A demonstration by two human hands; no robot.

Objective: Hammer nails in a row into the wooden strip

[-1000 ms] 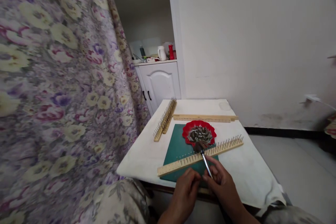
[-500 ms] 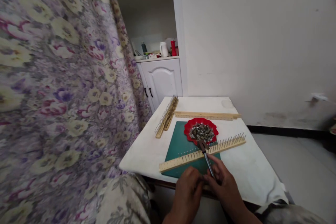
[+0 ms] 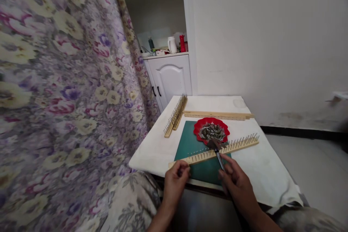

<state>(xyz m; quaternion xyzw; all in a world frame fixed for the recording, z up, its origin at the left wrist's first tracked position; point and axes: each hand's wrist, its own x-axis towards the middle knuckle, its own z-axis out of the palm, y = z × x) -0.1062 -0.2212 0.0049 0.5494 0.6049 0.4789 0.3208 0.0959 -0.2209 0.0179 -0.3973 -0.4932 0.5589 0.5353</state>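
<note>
My right hand point(image 3: 235, 181) is closed round the handle of a small hammer point(image 3: 216, 149), whose head rests over a long wooden strip point(image 3: 239, 145) studded with upright nails. My left hand point(image 3: 175, 179) is curled at the strip's near left end, fingers pinched on its tip. The strip lies slantwise across a green cutting mat point(image 3: 190, 150). A red scalloped dish point(image 3: 199, 126) heaped with loose nails sits on the mat just beyond the hammer head.
A second nail-studded strip point(image 3: 176, 115) lies at the table's left, and plain wooden strips point(image 3: 217, 115) lie along the far edge. The white-clothed table point(image 3: 152, 150) stands beside a floral curtain point(image 3: 62, 90). A white cabinet point(image 3: 170, 78) with bottles stands behind.
My left hand has moved left, away from my right hand, to the strip's near end. The view has shifted, so the table sits slightly higher and further right.
</note>
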